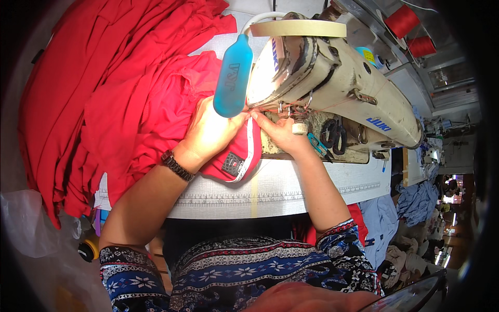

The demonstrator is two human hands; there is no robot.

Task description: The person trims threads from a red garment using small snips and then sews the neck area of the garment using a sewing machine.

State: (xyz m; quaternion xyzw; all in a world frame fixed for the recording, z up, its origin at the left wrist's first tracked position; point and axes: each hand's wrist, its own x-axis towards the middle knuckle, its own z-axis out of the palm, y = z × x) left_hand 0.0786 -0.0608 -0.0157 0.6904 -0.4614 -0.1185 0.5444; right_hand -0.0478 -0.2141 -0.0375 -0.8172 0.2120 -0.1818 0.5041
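Note:
My left hand, with a dark watch on its wrist, pinches the edge of a red garment close to the needle area of a cream sewing machine. Opposite it, my right hand has thumb and fingers closed on the same edge. A white tape runs along the garment's curved edge below both fingertips, beside a black label. A blue lamp head hangs just above my left hand and hides part of it. The needle itself is hidden.
More red fabric heaps on the left. Black-handled scissors and blue-handled snips lie right of my right hand. A pale tape roll rests on the machine. Red thread spools stand behind. A printed ruler edges the white table.

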